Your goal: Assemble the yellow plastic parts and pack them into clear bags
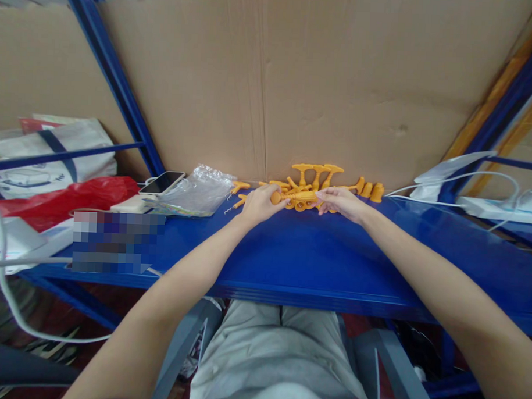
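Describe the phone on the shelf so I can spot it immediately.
Start at the blue shelf and go left of the left hand, past the crumpled clear plastic bag. The phone lies there, a flat dark-screened slab, unlike the orange plastic parts.

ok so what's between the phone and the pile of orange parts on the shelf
In the head view, a crumpled clear plastic bag lies between the phone and the orange parts, on the blue shelf.

A phone (162,182) and clear plastic bag (195,191) lie left on the blue shelf (290,258), beside a red bag (65,199).
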The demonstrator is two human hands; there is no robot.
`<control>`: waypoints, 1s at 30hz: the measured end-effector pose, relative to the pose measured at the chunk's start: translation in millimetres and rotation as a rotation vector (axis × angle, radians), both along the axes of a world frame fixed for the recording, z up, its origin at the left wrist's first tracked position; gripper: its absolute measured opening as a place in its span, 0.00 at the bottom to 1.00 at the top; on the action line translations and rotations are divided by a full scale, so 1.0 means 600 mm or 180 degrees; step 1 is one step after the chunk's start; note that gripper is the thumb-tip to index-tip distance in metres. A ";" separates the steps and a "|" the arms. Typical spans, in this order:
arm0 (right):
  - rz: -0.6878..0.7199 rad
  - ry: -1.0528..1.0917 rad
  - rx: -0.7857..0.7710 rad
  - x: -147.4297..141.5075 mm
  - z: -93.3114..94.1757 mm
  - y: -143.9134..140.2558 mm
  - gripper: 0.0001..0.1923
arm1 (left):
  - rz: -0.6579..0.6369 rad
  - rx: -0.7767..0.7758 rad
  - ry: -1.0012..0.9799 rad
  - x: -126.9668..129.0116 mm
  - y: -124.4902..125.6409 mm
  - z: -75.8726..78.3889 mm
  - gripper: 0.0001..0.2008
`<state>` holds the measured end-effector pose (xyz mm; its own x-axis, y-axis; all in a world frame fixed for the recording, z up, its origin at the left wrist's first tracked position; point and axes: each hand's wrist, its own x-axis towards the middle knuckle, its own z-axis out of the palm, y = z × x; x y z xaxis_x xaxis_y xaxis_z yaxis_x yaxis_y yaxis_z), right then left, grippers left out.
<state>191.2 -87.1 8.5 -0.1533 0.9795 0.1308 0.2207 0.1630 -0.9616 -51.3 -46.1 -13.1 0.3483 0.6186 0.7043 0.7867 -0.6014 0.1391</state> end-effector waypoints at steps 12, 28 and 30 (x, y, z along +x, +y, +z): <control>0.0064 0.0266 -0.0155 -0.006 -0.003 0.004 0.22 | -0.0078 0.0085 -0.0036 0.001 -0.007 -0.001 0.12; -0.0055 0.0360 -0.0307 -0.006 -0.010 0.016 0.21 | -0.0017 0.0075 -0.0029 0.004 -0.012 -0.001 0.12; -0.0038 0.0397 -0.0305 -0.006 -0.011 0.017 0.21 | -0.0025 0.0111 -0.0029 0.004 -0.011 -0.002 0.12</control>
